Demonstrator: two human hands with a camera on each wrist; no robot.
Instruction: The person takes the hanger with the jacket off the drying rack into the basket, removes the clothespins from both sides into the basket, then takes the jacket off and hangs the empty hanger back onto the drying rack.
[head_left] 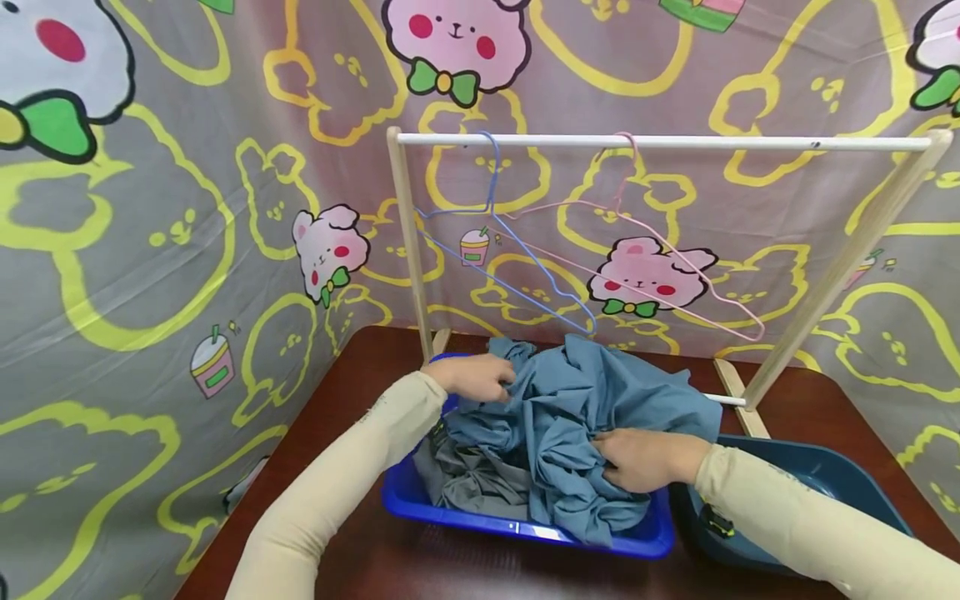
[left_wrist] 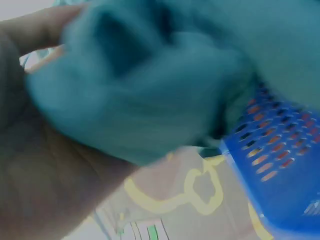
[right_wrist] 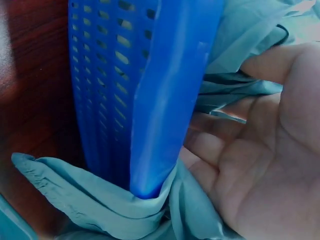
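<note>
A crumpled blue-grey cloth garment (head_left: 577, 400) lies heaped in a blue plastic basket (head_left: 480, 518) and spills over its back and right rim. At the back left, my left hand (head_left: 476, 377) grips a fold of it. In the left wrist view a bunch of the garment (left_wrist: 135, 105) sits between thumb and fingers. My right hand (head_left: 648, 458) holds the garment on the right side, palm and curled fingers showing in the right wrist view beside the basket wall (right_wrist: 170, 95). Dark grey cloth (head_left: 480, 483) rests in the basket's left part. The garment's exact kind is hidden by its folds.
Behind the basket stands a wooden rack with a white rail (head_left: 675, 143). A blue hanger (head_left: 525, 250) and a pink hanger (head_left: 675, 258) hang from it. A dark teal tub (head_left: 832, 467) sits right of the basket, partly under my right forearm. The table (head_left: 337, 400) is brown.
</note>
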